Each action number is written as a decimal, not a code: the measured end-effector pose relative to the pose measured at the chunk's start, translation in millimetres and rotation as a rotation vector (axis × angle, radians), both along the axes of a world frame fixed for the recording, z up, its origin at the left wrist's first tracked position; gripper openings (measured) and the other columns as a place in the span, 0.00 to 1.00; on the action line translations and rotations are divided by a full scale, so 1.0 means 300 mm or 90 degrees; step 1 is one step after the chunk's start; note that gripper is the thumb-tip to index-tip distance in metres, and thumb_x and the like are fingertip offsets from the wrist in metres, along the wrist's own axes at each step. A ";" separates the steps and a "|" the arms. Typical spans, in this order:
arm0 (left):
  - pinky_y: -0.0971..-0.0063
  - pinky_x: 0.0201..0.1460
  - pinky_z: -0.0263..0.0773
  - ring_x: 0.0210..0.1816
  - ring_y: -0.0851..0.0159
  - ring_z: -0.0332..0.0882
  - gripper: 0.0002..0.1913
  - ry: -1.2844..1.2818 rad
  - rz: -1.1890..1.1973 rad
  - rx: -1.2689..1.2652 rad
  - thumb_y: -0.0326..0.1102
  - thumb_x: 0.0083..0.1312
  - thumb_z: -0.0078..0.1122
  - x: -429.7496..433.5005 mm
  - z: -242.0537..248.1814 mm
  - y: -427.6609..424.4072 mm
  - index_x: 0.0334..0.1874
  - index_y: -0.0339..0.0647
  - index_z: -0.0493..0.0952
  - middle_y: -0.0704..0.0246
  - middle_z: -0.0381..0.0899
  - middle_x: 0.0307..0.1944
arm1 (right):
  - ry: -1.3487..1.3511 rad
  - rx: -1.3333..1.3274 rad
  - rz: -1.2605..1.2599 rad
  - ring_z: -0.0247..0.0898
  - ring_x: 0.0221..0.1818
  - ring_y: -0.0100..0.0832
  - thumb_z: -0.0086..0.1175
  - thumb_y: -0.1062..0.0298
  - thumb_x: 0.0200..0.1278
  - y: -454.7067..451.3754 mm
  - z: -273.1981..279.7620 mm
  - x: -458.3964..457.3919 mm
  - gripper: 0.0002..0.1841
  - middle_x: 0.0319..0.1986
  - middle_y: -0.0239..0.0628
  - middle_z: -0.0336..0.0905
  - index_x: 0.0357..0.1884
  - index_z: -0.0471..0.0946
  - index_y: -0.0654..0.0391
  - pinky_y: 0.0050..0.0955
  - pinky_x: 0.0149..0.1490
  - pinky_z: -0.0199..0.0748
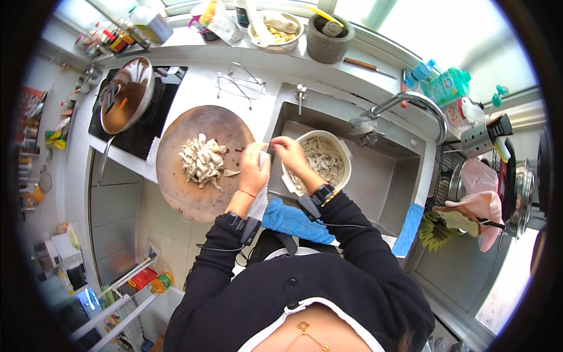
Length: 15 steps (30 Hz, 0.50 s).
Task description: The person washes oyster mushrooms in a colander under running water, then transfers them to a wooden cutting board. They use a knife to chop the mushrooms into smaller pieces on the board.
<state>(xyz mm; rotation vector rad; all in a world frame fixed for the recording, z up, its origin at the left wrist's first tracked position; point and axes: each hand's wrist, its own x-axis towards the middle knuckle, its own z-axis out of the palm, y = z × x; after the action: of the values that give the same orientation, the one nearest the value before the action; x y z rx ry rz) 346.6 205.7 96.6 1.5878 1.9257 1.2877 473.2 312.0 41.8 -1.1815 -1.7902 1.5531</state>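
My left hand (pixel 255 166) is over the right edge of a round wooden chopping board (pixel 176 132), its fingers bent; what it may hold is too small to tell. Close beside it, my right hand (pixel 288 152) has thumb and fingertips pinched together above the sink's left rim, perhaps on a small dark bit. Torn grey-white mushroom pieces (pixel 202 160) lie heaped on the board, with one loose piece (pixel 231 173) between the heap and my left hand. Below my right forearm, a white plastic basin (pixel 347 169) in the sink holds more mushroom pieces (pixel 323 158).
The steel sink (pixel 378 185) has a curved faucet (pixel 433 105) at its back right. Blue towels (pixel 294 220) hang over its front edge. A wire rack (pixel 241 83) stands behind the board. Left is a lidded wok (pixel 127 94) on a black cooktop (pixel 162 103); a knife (pixel 367 66) lies on the ledge.
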 end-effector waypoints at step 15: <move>0.48 0.70 0.65 0.73 0.38 0.57 0.66 0.271 -0.270 -0.680 0.39 0.39 0.85 0.378 -0.452 0.319 0.81 0.49 0.47 0.47 0.50 0.76 | -0.584 0.012 0.152 0.47 0.76 0.63 0.81 0.59 0.35 0.084 -0.272 0.560 0.66 0.78 0.55 0.42 0.80 0.50 0.43 0.57 0.74 0.57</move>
<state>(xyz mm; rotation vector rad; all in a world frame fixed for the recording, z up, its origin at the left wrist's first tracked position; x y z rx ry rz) 459.9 301.5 -39.1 1.5335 1.8007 -0.2911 641.1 337.1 -39.9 -1.9217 -2.5677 1.1599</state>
